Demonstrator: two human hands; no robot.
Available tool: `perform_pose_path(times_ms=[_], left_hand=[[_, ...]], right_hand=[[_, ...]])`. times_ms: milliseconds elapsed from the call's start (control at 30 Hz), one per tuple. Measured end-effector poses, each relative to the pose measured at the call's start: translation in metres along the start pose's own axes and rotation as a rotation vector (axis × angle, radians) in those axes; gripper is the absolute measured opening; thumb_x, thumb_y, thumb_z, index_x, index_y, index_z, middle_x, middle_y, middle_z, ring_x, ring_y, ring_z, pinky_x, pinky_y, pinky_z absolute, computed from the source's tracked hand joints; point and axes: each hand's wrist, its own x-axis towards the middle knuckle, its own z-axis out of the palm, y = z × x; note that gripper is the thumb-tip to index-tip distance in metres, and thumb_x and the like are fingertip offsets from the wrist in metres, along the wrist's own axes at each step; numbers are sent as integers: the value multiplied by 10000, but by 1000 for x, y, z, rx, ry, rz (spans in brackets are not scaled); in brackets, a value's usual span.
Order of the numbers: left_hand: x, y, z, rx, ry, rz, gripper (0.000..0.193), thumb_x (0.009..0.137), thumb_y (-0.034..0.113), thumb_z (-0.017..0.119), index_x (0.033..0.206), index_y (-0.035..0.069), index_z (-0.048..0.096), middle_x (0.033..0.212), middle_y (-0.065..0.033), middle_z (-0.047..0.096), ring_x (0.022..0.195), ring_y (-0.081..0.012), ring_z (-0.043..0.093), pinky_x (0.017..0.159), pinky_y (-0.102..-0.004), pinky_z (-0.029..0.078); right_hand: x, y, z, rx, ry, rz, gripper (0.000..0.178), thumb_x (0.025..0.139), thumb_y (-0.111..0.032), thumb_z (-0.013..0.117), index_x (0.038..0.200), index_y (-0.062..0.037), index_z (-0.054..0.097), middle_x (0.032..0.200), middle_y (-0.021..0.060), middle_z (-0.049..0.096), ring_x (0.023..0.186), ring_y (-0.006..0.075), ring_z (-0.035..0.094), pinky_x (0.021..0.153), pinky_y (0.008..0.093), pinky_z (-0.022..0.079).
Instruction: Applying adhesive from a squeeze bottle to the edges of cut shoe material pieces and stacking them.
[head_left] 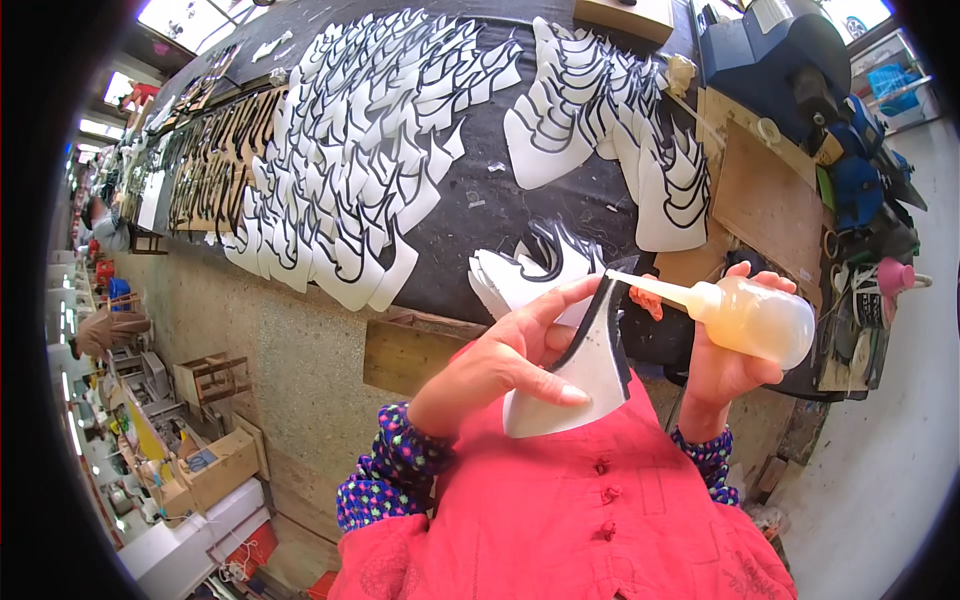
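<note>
A white shoe-upper piece with a black edge (592, 375) is pinched between the thumb and fingers of my left hand (515, 350), its narrow tip pointing away from me. My right hand (728, 350) grips a translucent squeeze bottle (762, 322) of pale yellowish liquid, tilted on its side. The bottle's long nozzle (650, 284) reaches left to the tip of the piece; whether it touches cannot be told. Just beyond my left hand lies a small stack of similar white pieces (500, 283). A scrap of orange material (646, 298) shows under the nozzle.
Rows of overlapping white, black-edged pieces (350, 170) cover much of the dark table (470, 195). Further piles (550, 140) lie at the back right. A blue machine (775, 65) stands at the far right, near a pink-topped container (893, 278). Wooden stools (210, 380) stand on the floor left.
</note>
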Motion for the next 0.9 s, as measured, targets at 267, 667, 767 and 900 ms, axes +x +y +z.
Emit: perform_pose_path(times_ms=[267,667,767,900], left_hand=[[-3,3,7,-195,32,-7,1043,540,-161,703,1415,46,174,1027,-91,581,882,-141,586,809,-241,443],[-3,-4,-3,-268,-103,14,990,543,-166,646,1407,39,208,1381,-74,350,1200,-156,419,963,-274,360],[-2,-7,-3,-346,-47,30,1058,509,-208,658,1414,56,178,1207,-109,525,836,-124,611,748,-235,488],[-2,-13,-11,-338,-11,14,1062,507,-210,659,1415,56,176,1234,-116,510,878,-126,603,765,-235,483]], right_hand=[[-5,-2,-5,49,-3,-60,847,553,-205,845,1259,-177,378,1306,-19,399,1278,282,290,1026,520,293],[-5,-2,-7,42,-34,-89,852,547,-210,850,1256,-183,378,1302,-5,408,1276,268,289,1021,496,335],[-4,-2,-7,43,-39,-88,849,546,-206,852,1251,-179,380,1300,-3,410,1275,266,290,1022,493,337],[-3,-2,-7,39,-26,-112,856,541,-203,856,1250,-173,376,1298,0,412,1275,266,289,1026,491,334]])
